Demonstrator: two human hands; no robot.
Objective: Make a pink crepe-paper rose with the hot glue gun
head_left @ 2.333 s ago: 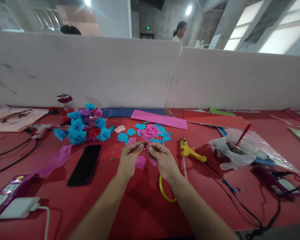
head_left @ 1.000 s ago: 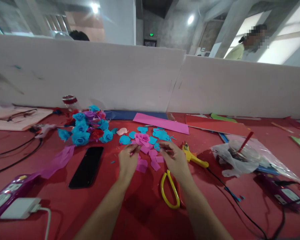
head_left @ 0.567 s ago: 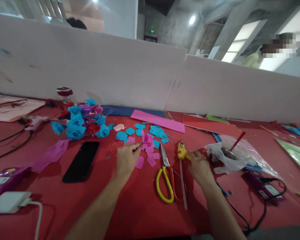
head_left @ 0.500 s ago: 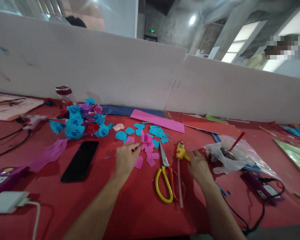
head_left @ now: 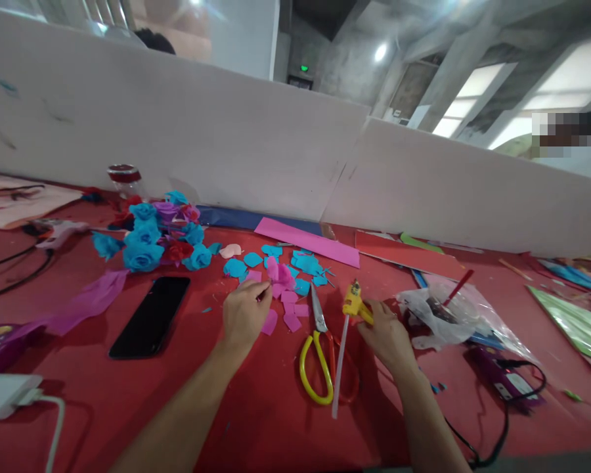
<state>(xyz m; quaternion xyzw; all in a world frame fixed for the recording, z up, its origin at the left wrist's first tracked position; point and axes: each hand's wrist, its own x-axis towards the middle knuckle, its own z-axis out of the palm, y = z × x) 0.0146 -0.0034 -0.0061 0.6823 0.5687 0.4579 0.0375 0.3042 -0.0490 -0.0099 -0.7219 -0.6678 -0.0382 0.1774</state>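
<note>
My left hand point(head_left: 245, 314) is closed in a pinch on a pink paper flower point(head_left: 280, 274), whose petals fan out beyond the fingertips. My right hand point(head_left: 387, 332) is wrapped round the handle of a yellow hot glue gun point(head_left: 353, 301). A long clear glue stick point(head_left: 341, 368) sticks out from the gun's back. Between my hands lie scissors point(head_left: 317, 368) with one yellow and one red handle. Loose pink petals point(head_left: 291, 320) and blue petals point(head_left: 306, 261) of paper are scattered beyond and beside my left hand.
Several finished paper roses point(head_left: 145, 253) are bunched at the left back, behind a black phone point(head_left: 150, 318). Pink paper point(head_left: 308, 242) lies near the white partition point(head_left: 226, 131). A plastic bag point(head_left: 436, 315) and a purple power strip point(head_left: 505, 381) with cables are at the right.
The glue gun has tilted, so the glue stick's lower end now points further left. My left hand stays on the pink flower. The whole view has shifted slightly.
</note>
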